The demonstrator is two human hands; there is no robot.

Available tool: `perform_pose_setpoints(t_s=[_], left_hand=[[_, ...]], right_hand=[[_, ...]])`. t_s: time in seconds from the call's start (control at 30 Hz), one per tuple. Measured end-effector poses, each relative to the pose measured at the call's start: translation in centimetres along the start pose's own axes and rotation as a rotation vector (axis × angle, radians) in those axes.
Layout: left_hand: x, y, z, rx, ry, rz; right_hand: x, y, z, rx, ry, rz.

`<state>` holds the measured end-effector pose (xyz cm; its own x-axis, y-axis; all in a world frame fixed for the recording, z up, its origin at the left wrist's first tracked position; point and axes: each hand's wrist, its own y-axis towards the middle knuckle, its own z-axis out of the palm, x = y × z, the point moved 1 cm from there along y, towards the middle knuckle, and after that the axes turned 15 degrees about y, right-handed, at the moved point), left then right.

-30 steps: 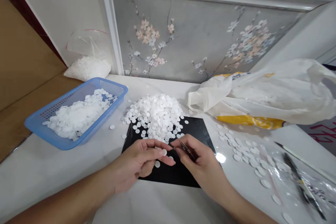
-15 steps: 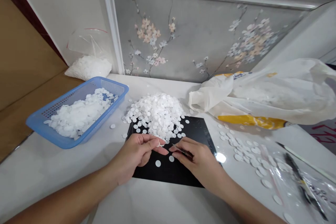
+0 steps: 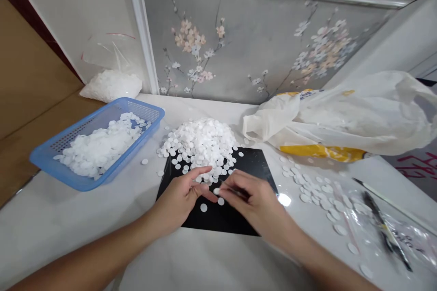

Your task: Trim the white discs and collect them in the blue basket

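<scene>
My left hand [image 3: 182, 195] is over the left part of a black board [image 3: 228, 218], its thumb and fingers apart and nothing gripped between them. Close beside it, my right hand [image 3: 254, 195] is closed round a thin dark tool, mostly hidden by the fingers. A small white disc [image 3: 216, 191] is at the right fingertips, close to the left fingers. Behind both hands, a heap of white discs [image 3: 205, 141] covers the back of the board. Two loose discs lie on the board just below the hands.
A blue basket [image 3: 80, 184] with white discs stands at the left, a clear bag of white pieces [image 3: 111, 85] behind it. At the right lie a white and yellow plastic bag [image 3: 341, 122], scattered discs [image 3: 317, 191], a black pen-like tool [image 3: 385, 227] and clear plastic bags.
My left thumb and fingers have spread apart, letting go of a disc. My right fingers have closed in, with a disc now at their tips. The view has shifted slightly.
</scene>
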<state>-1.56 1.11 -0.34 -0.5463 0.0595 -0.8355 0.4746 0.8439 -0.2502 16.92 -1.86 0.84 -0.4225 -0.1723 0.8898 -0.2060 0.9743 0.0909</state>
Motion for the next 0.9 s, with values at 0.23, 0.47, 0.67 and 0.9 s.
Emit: perform_pose_setpoints(t_s=[0.23,0.47,0.67,0.9], left_hand=[[-0.9,-0.3,-2.1,0.038,0.548,0.091],[-0.1,-0.4,-1.6,0.132,0.624,0.068],[-1.0,-0.7,-1.6,0.149,0.418,0.022],[-1.1,-0.7,-0.8,0.236,-0.143,-0.056]], right_hand=[[-5.6,-1.8,-11.9,0.17,-0.657,0.421],[-3.3,-1.1,-10.4,-0.047,-0.535,0.182],[-1.2,-0.2,-2.3,0.062,-0.155,0.031],[-2.0,-0.2,1.0,0.142,-0.066,0.037]])
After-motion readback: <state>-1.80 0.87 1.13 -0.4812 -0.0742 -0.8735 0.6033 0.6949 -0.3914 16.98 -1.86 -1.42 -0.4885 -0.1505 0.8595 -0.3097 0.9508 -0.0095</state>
